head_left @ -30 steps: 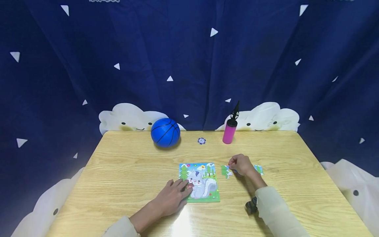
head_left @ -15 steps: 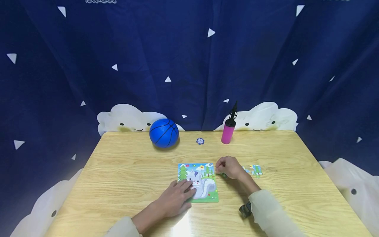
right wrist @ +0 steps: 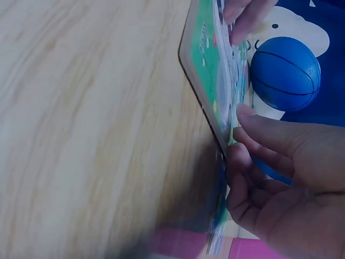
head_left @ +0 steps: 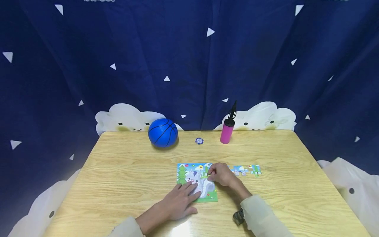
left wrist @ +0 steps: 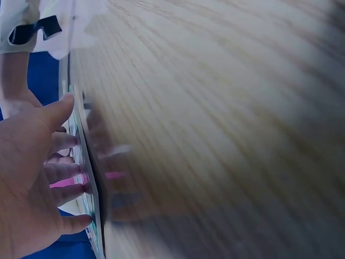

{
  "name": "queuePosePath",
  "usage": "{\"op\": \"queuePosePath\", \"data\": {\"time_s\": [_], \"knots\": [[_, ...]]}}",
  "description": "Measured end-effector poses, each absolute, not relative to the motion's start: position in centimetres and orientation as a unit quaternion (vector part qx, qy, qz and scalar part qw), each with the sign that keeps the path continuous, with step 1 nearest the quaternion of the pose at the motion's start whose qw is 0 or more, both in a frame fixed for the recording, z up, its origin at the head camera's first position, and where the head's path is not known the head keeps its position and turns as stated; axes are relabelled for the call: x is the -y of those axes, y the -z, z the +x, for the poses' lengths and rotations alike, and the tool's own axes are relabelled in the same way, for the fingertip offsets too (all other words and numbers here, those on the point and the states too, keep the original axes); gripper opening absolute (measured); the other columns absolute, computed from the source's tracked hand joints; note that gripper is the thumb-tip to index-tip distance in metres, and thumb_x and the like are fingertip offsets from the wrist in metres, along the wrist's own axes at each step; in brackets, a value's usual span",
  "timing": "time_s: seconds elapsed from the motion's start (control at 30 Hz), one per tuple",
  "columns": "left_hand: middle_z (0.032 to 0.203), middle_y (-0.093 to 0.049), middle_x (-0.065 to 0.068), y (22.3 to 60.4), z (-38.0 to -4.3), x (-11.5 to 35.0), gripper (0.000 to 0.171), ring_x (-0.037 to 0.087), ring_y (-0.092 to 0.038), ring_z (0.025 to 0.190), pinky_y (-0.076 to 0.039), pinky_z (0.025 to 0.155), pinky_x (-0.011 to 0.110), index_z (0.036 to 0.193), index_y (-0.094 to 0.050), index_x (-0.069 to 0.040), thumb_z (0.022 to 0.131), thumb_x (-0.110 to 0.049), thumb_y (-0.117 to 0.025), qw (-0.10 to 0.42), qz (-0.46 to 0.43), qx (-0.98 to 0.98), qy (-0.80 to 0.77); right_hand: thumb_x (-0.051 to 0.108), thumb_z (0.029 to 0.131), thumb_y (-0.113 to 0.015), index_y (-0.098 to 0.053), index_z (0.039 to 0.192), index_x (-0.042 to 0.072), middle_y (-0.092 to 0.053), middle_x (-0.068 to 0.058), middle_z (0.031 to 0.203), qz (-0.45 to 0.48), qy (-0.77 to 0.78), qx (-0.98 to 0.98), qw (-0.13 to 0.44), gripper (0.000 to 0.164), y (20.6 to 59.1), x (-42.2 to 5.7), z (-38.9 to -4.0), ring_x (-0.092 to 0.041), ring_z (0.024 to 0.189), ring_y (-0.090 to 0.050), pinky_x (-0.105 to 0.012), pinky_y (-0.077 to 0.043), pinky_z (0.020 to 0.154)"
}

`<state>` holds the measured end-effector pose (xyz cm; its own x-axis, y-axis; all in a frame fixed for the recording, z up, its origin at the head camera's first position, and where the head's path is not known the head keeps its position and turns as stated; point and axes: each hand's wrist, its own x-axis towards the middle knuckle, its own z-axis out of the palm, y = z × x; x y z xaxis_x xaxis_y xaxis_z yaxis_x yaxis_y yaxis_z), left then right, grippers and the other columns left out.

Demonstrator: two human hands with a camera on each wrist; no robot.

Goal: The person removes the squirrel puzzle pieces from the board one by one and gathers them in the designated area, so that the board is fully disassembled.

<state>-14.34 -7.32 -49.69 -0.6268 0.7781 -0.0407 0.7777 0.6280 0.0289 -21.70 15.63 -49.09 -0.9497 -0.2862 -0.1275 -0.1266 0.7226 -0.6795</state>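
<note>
A squirrel jigsaw puzzle [head_left: 209, 195] in a flat square board lies on the table. My left hand [head_left: 180, 200] rests on its lower left with spread fingers; in the left wrist view the fingertips [left wrist: 81, 220] touch the board. At the puzzle's right edge, my right hand [head_left: 221, 174] has thumb and fingers curled together, pinching a puzzle piece. That piece is almost wholly hidden; only a greenish sliver shows between the fingers in the right wrist view. Loose puzzle pieces [head_left: 240, 170] with squirrel and tree prints lie just right of this hand.
A blue basketball [head_left: 163, 133] sits at the back left. A blue-and-white poker chip [head_left: 199, 141] lies near the back middle, with a pink hand pump [head_left: 226, 133] standing to its right. Behind the wooden table [head_left: 127, 164] hangs a dark blue curtain [head_left: 160, 59].
My right hand has moved left from the loose pieces to the puzzle's right edge, carrying a piece. The left hand has shifted slightly right, its fingers spreading on the puzzle.
</note>
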Motion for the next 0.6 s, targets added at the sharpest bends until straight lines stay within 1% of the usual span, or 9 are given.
{"op": "queuePosePath", "data": {"time_s": [0.23,0.37,0.6], "knots": [[0.152,-0.037,0.008,49.66,-14.21,7.45,0.059,0.028,-0.035,0.140,-0.040,0.103,0.047,0.144,-0.043,-0.023,0.095,-0.055,-0.038,0.030,0.429,-0.903,0.002,0.007,0.073,-0.078,-0.063,0.072,0.008,-0.053,0.004,0.064,-0.126,0.338,-0.929,0.089,0.016,49.17,-15.08,-21.49,-0.008,0.061,-0.046,-0.018,-0.038,0.057],[0.152,-0.036,0.008,49.69,-14.20,7.42,0.059,0.028,-0.034,0.140,-0.040,0.103,0.047,0.144,-0.041,-0.023,0.095,-0.056,-0.038,0.033,0.428,-0.903,0.006,0.005,0.072,-0.078,-0.063,0.072,0.008,-0.053,0.003,0.064,-0.124,0.335,-0.930,0.086,0.015,49.16,-14.92,-21.38,-0.008,0.061,-0.046,-0.018,-0.038,0.056],[0.153,-0.035,0.007,49.79,-14.28,7.34,0.059,0.028,-0.033,0.141,-0.040,0.104,0.048,0.145,-0.040,-0.023,0.096,-0.055,-0.037,0.040,0.428,-0.903,0.001,0.004,0.071,-0.078,-0.063,0.074,0.008,-0.054,0.002,0.067,-0.119,0.333,-0.931,0.088,0.016,48.99,-15.00,-21.41,-0.009,0.064,-0.047,-0.018,-0.039,0.058]]}}
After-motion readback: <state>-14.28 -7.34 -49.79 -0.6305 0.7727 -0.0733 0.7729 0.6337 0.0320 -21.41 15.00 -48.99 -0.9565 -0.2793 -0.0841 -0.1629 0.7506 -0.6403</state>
